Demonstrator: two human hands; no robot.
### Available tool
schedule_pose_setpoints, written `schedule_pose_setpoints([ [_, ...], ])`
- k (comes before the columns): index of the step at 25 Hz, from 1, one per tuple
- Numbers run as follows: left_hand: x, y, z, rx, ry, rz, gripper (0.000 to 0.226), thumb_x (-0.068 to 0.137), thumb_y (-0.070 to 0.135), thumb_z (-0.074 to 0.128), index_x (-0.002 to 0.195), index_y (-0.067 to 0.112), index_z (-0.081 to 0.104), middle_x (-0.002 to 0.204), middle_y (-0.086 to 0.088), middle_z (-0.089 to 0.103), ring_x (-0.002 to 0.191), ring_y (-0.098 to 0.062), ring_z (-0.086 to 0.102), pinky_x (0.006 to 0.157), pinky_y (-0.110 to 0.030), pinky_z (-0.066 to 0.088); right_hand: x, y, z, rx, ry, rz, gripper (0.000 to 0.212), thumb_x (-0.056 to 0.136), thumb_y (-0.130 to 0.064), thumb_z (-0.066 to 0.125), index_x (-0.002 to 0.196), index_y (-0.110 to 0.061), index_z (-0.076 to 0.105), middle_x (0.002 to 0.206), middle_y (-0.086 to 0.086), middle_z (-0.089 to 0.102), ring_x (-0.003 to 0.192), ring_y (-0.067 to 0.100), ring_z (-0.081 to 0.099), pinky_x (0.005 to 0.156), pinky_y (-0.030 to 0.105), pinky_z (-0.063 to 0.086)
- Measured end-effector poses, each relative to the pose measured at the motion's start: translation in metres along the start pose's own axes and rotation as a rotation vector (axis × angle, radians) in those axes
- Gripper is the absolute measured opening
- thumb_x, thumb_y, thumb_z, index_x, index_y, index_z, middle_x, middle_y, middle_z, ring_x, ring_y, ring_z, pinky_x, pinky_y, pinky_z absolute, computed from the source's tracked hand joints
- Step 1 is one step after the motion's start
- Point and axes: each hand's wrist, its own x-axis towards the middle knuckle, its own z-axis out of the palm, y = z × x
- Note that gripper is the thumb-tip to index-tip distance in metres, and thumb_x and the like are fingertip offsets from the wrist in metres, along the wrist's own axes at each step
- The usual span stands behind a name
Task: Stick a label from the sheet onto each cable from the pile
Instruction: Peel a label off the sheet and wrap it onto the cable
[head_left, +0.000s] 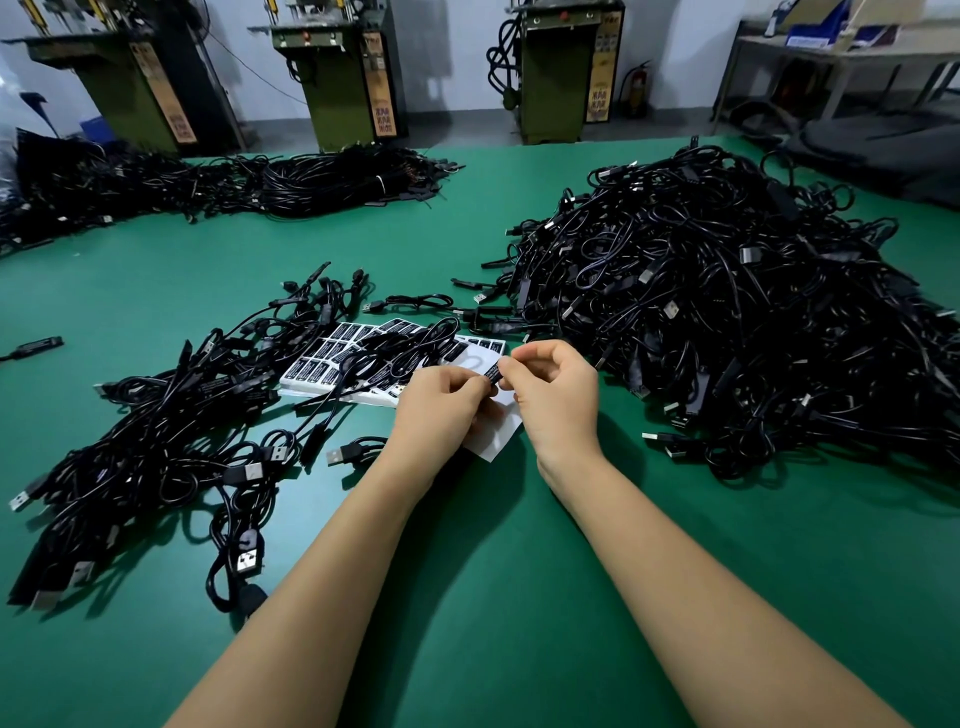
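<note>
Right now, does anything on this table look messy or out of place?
Mostly the label sheets: a few cables lie across them, hiding some labels. One cable end sits alone at the left, away from the piles. Both hands pinch a label together.

Green table (519, 597) fills most of the view. Past the table's far edge, three olive-green machines stand on the floor: one far left (130, 88), one center (343, 83), one right of center (563, 73), each with an orange-printed strip down its side. Red fire extinguisher (638, 88) just right of the right machine, against the white wall. Grey metal bench (831, 57) beyond the table's far right corner, blue boxes (815, 26) on top.
</note>
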Motion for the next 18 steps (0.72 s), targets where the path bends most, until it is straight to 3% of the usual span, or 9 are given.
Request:
schedule_pose_setpoints([
  [9, -0.0011, -0.0036, 0.0009, -0.008, 0.018, 0.031, 0.023, 0.082, 0.014, 0.057, 0.064, 0.006, 0.069, 0.068, -0.016, 0.069, 0.056, -0.017, 0.051, 0.062, -0.032, 0.04, -0.0018, 0.003, 0.0012, -0.131, -0.022, -0.095, 0.025, 0.085, -0.002, 0.064, 0.078, -0.024, 0.056, 0.081, 0.002, 0.064, 0.084, 0.026, 0.065, 0.081, 0.039, 0.054],
  [14, 0.0018, -0.007, 0.0034, 0.044, 0.073, 0.046, 0.021, 0.082, 0.015, 0.059, 0.064, 0.013, 0.071, 0.063, -0.001, 0.07, 0.059, -0.015, 0.057, 0.065, -0.033, 0.046, -0.0033, 0.0028, 0.0016, -0.231, -0.011, -0.116, 0.014, 0.087, -0.004, 0.061, 0.084, -0.018, 0.058, 0.079, -0.004, 0.062, 0.078, 0.013, 0.062, 0.065, 0.01, 0.044],
  [18, 0.002, -0.0086, 0.0045, 0.062, 0.081, 0.065, 0.023, 0.081, 0.015, 0.058, 0.062, 0.021, 0.069, 0.058, 0.01, 0.068, 0.055, -0.004, 0.057, 0.062, -0.026, 0.043, -0.0036, 0.0036, 0.0028, -0.296, -0.013, -0.149, 0.01, 0.089, -0.004, 0.059, 0.088, -0.014, 0.059, 0.076, -0.01, 0.057, 0.07, 0.0, 0.053, 0.06, 0.004, 0.038],
])
